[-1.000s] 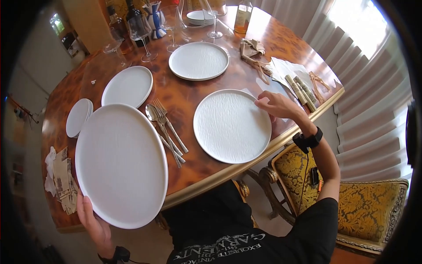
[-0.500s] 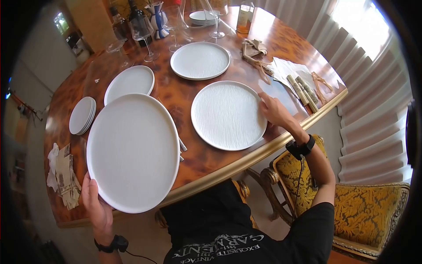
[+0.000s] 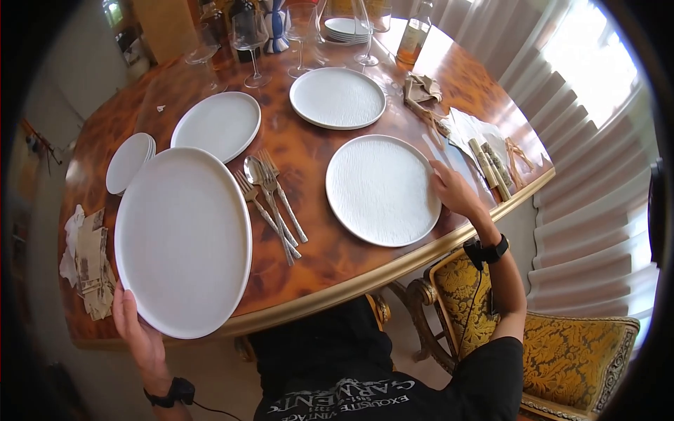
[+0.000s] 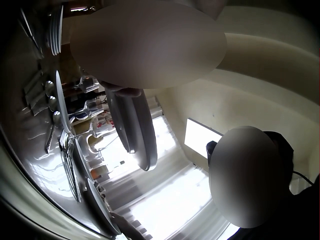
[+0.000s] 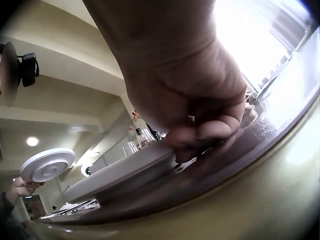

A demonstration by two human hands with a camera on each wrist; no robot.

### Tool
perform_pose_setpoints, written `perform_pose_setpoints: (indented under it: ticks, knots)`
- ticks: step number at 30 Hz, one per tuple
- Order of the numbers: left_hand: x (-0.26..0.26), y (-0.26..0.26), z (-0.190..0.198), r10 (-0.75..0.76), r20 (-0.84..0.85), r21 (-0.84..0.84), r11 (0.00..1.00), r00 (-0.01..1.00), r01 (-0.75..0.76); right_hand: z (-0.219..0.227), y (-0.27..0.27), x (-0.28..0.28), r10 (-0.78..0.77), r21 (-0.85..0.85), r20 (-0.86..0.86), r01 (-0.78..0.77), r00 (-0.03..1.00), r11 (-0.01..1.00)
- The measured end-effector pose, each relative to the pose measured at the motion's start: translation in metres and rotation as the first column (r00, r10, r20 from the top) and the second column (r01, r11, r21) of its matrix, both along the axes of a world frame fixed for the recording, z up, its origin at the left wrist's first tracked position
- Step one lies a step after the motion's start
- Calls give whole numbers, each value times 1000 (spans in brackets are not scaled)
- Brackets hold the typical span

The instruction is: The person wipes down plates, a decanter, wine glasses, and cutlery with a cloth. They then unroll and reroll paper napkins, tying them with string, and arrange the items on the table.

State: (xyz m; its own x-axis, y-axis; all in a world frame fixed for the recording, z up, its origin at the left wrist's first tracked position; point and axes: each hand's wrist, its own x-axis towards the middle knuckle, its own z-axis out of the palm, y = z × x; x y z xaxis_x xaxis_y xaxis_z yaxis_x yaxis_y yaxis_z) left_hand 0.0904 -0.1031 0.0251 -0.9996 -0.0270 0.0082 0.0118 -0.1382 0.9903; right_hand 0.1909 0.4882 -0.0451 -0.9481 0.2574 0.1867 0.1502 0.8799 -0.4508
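Note:
My left hand [image 3: 140, 335] holds a large smooth white plate [image 3: 184, 242] by its lower left rim, raised and tilted over the table's left side. Its ringed underside shows in the right wrist view. On the table near the front edge lies a round white plate with a textured face [image 3: 382, 191]. My right hand [image 3: 460, 191] is at that plate's right rim, and in the right wrist view its curled fingers [image 5: 212, 131] grip the edge. Between the two plates lie several forks and a spoon [image 3: 270, 200].
Another textured plate [image 3: 337, 98] sits farther back, with a smooth plate [image 3: 217, 126] and small stacked plates [image 3: 130, 165] at left. Wine glasses [image 3: 250, 38] and bottles stand behind. Torn paper [image 3: 93, 263] lies at left; rolled tubes [image 3: 484, 165] lie at right. A chair [image 3: 576, 365] stands at right.
The textured plate under my right hand has slid slightly away from the table's front edge. My left hand's plate moved inward over the cutlery, then back left, uncovering the forks and spoon.

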Motion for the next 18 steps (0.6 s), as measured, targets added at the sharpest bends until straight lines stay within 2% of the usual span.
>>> perform_pose_setpoints:
  ticks: [2, 6, 7, 8, 9, 10, 12, 14, 15, 16, 18]
  knots:
    - [0, -3, -2, 23, 3, 16, 1000, 1000, -23, 17, -13, 0, -99, -112, 144, 116, 985, 987]
    - [-1, -5, -4, 104, 1, 13, 994, 995, -104, 18, -10, 2, -100, -101, 155, 116, 983, 988]
    - [-2, -8, -4, 121, 5, 20, 992, 993, -122, 9, -3, 4, -82, -12, 68, 83, 994, 996]
    - [-2, -14, -5, 64, 8, 22, 998, 998, -64, 5, 0, 5, -53, 77, -17, 55, 998, 996]
    - [-2, -18, -5, 7, 11, 22, 1000, 1000, -7, 3, 1, 6, -83, 93, -37, 86, 996, 992]
    - [-1, -18, -6, 31, 16, 20, 999, 999, -31, 7, -2, 6, -59, 91, -31, 62, 998, 994]
    - [-2, -21, -4, 56, 24, 2, 998, 998, -56, 18, -16, 2, -198, 56, 74, 195, 977, 979]
    - [-2, -19, -2, 146, 8, -2, 989, 989, -146, 16, -13, 2, -211, -4, 82, 212, 974, 977]
    - [-2, -23, 1, 113, -1, -3, 994, 994, -113, 2, -2, 5, -153, -49, -14, 152, 988, 987]
    - [-2, -27, 4, 76, -8, -3, 997, 997, -76, -1, 2, 5, -126, -98, -26, 123, 992, 988]
    - [2, -33, 9, 135, -2, -7, 991, 991, -135, 9, -4, 6, -159, -74, 20, 160, 987, 984]
